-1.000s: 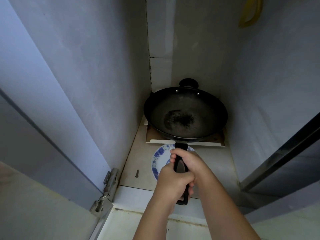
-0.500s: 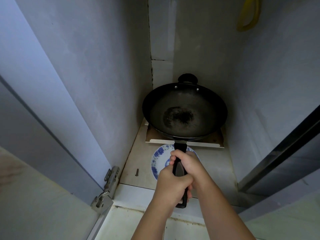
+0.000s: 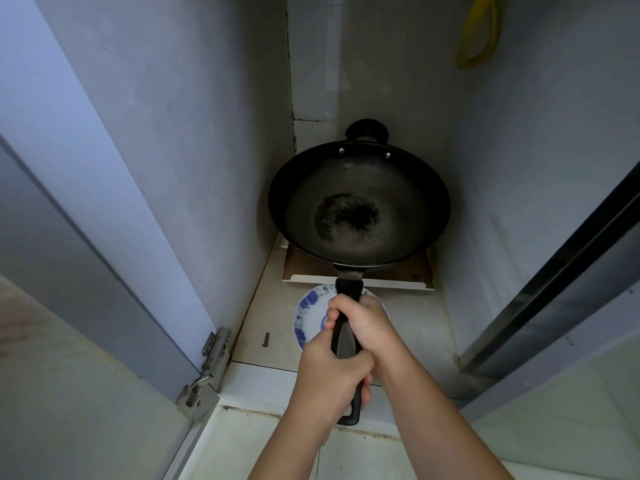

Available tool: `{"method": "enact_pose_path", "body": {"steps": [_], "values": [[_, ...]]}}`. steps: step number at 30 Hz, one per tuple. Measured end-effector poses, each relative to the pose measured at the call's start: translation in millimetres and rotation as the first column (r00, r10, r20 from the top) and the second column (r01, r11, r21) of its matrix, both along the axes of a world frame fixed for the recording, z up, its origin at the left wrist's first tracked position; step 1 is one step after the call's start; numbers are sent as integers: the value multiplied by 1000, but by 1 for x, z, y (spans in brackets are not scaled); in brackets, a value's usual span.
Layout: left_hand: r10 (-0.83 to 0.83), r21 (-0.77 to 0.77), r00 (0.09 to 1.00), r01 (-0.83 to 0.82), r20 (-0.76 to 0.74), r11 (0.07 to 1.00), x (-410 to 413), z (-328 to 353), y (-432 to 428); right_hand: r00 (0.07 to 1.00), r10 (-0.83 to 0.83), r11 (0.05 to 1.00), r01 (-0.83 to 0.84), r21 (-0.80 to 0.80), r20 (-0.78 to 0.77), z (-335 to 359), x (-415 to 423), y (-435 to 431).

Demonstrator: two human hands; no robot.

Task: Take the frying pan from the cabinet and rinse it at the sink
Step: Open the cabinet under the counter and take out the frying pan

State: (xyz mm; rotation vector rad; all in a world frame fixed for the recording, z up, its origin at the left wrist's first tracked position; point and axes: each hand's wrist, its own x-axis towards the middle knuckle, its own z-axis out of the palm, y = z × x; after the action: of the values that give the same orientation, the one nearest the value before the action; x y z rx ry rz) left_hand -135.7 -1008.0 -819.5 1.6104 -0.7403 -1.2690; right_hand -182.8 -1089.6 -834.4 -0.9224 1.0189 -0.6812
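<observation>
While both hands grip its long black handle, the round black metal frying pan (image 3: 358, 209) hangs inside the open grey cabinet (image 3: 180, 140), above a flat brown board (image 3: 412, 270). Left hand (image 3: 330, 377) wraps the handle's near end; right hand (image 3: 369, 322) clasps farther up. Blue-patterned white plate (image 3: 310, 315) lies below the handle on the cabinet floor. Yellow loop (image 3: 478, 32) hangs upper right.

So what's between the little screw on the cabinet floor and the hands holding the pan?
In the head view, a white plate with blue flowers lies between the small dark screw and the hands, partly hidden beneath the right hand.
</observation>
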Motion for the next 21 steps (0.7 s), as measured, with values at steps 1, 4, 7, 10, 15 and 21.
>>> {"method": "enact_pose_path", "body": {"steps": [1,4,7,10,15,21], "values": [[7,-2,1000,-7,-6,1000,0,0,5,1000,17,1000,-17,0,-1,0,0,6],[10,-19,1000,-10,-6,1000,0,2,16,999,27,1000,-27,-13,-24,2,2,17],[-6,-28,1000,6,-12,1000,7,11,23,999,1,999,-3,-37,-45,11,8,23],[-20,-14,1000,20,8,1000,15,27,34,998,-10,1000,8,-29,-59,28,15,35],[-16,42,1000,16,11,999,15,73,62,998,-19,1000,20,17,-62,75,14,67],[-10,145,997,21,-73,989,0,144,103,988,15,994,2,107,-157,139,0,111]]}}
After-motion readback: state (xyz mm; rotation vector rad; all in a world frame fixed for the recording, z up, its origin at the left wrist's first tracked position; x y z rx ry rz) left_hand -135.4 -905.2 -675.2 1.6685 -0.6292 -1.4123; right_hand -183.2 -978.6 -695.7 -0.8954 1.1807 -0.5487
